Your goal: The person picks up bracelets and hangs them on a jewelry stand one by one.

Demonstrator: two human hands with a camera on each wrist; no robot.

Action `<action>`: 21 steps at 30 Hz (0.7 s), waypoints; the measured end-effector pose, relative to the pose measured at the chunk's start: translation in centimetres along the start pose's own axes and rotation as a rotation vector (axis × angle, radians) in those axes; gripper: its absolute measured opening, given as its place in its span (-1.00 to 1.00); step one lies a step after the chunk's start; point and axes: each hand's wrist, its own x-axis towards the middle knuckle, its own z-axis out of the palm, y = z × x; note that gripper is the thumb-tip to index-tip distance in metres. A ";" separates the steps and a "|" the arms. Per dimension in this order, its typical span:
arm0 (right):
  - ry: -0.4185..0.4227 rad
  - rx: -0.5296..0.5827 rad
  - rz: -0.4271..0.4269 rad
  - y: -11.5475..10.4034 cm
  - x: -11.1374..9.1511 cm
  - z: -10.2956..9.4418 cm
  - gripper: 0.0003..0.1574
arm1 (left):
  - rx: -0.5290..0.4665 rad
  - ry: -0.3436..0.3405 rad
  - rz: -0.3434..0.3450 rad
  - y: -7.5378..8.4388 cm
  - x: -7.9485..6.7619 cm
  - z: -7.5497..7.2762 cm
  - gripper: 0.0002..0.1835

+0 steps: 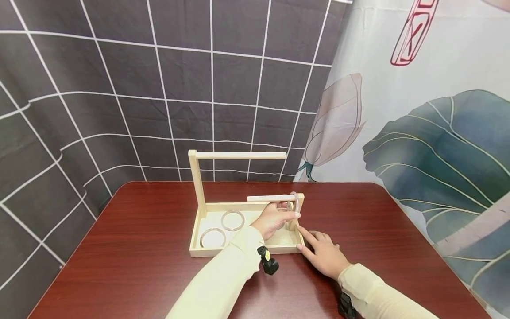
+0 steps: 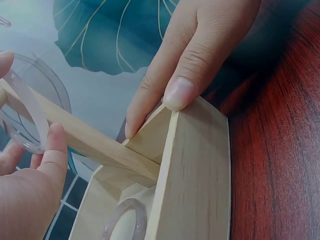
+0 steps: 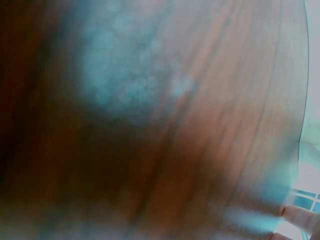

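A wooden bangle stand has a shallow tray, a tall arm and a short rod. My left hand pinches a pale translucent bangle between thumb and fingers, and the short rod passes through its ring. My right hand rests at the tray's right end with its fingers extended. In the left wrist view, the right thumb presses the tray's top edge. Two bangles, one farther back and one nearer, lie in the tray's left half. Another bangle shows inside the tray near the rod's base.
The stand sits on a dark red wooden table. Its tall rod reaches right, above the short one. A grey gridded curtain and a lotus-print curtain hang behind. The right wrist view is mostly blurred tabletop.
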 end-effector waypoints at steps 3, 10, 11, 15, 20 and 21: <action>0.001 0.001 0.000 0.0 0.0 0.0 -0.22 | 0.008 0.000 0.009 -0.1 0.1 0.0 -0.47; -0.008 0.001 0.004 0.1 0.0 0.1 -0.21 | -0.002 -0.005 0.017 -0.2 0.3 0.2 -0.45; -0.008 0.000 0.003 0.1 0.0 0.1 -0.21 | -0.008 -0.009 0.017 -0.2 0.3 0.2 -0.46; -0.001 -0.004 0.000 0.1 0.1 0.1 -0.22 | -0.011 -0.023 0.016 -0.1 0.4 0.2 -0.45; 0.000 -0.007 0.000 0.1 0.1 0.1 -0.22 | -0.022 -0.039 0.009 0.0 0.5 0.1 -0.44; -0.001 -0.007 0.000 0.1 0.1 0.2 -0.22 | -0.024 -0.041 0.010 0.0 0.5 0.1 -0.44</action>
